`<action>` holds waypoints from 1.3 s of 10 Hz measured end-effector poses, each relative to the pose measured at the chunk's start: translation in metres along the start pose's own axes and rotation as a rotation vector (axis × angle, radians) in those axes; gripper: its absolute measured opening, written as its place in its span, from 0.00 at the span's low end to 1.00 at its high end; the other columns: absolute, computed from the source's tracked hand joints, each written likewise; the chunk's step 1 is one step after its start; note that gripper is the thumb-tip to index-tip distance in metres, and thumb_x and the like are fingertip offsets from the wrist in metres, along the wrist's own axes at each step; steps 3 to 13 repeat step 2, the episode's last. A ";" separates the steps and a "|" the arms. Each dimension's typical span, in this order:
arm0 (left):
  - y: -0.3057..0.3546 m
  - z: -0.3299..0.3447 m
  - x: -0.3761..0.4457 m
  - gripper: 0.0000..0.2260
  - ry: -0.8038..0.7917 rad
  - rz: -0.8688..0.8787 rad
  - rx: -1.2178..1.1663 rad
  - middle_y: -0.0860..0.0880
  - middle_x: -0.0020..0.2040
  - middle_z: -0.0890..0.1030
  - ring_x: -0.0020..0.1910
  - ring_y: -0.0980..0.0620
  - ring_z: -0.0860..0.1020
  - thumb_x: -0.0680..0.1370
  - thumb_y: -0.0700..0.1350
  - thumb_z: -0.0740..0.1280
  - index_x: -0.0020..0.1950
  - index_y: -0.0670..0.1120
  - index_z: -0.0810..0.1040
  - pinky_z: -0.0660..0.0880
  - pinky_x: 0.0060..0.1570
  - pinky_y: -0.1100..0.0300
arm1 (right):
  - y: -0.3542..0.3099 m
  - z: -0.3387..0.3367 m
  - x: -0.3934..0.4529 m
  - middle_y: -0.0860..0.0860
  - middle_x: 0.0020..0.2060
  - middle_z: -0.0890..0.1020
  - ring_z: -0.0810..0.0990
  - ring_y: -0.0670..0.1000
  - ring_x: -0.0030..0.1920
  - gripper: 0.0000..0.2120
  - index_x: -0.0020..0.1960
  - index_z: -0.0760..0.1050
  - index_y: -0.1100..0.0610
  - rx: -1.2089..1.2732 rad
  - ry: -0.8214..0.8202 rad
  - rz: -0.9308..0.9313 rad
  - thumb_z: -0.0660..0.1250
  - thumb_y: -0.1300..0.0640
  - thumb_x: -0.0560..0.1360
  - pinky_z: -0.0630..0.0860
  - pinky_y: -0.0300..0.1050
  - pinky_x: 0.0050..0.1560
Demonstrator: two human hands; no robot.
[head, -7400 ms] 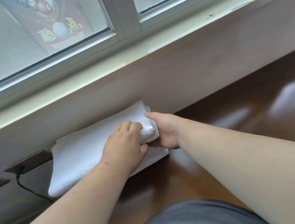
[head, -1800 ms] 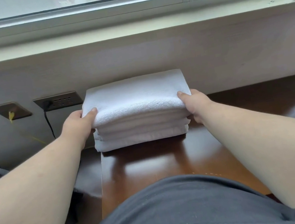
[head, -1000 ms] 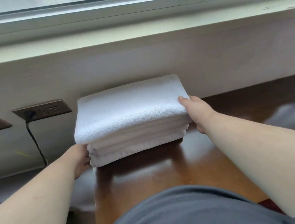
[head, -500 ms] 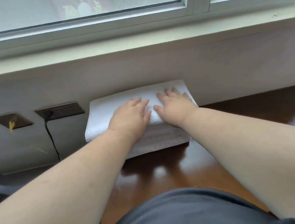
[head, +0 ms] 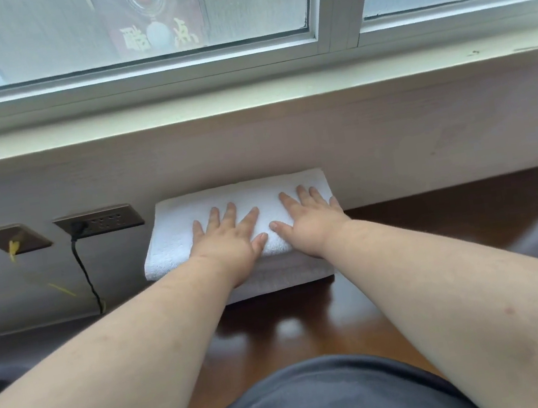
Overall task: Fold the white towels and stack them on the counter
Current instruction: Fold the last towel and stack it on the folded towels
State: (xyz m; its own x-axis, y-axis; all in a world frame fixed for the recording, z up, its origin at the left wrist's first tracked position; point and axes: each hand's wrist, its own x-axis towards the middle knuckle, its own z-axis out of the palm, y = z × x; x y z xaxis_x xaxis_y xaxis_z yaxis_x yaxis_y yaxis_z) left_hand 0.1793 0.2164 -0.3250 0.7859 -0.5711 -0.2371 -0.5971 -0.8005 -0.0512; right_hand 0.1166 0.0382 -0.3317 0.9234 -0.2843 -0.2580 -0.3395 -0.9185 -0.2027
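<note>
Both hands lie flat with straight, spread fingers on top of the stack of white towels [head: 213,211], gripping nothing: the left hand [head: 227,235] presses the middle-left of the top face, the right hand [head: 307,219] the right half, thumbs nearly meeting between them. Under the palms the pile looks soft and springy, so it will likely compress under pressure and puff back when let go; it seems light, not slippery and in no way fragile, though a loose layer could slide or skew if pushed sideways. To shift it, the best hold is probably at the two short ends, fingers under the bottom layer and thumbs on top, so all layers move together. The top towel is plain white terry with a rounded fold along its near edge; the layers beneath sit in shadow, roughly flush. The stack rests on the dark wooden counter [head: 437,232], backed against the wall [head: 389,138] below the window sill [head: 246,103], just beside a power outlet [head: 104,220]
</note>
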 end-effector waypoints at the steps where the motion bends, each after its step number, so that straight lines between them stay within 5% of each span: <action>1: -0.003 0.000 -0.007 0.29 0.052 -0.070 -0.043 0.46 0.80 0.45 0.78 0.43 0.45 0.79 0.65 0.43 0.79 0.58 0.43 0.46 0.74 0.40 | -0.001 -0.005 -0.010 0.53 0.81 0.49 0.44 0.54 0.80 0.37 0.81 0.49 0.48 0.046 0.098 -0.026 0.47 0.31 0.78 0.46 0.60 0.77; 13: -0.007 -0.005 -0.016 0.29 0.028 -0.092 -0.091 0.46 0.80 0.48 0.78 0.44 0.47 0.80 0.65 0.44 0.79 0.57 0.47 0.48 0.74 0.42 | -0.001 -0.014 -0.021 0.53 0.80 0.52 0.45 0.53 0.80 0.36 0.80 0.51 0.50 0.057 0.150 -0.032 0.49 0.32 0.79 0.46 0.59 0.78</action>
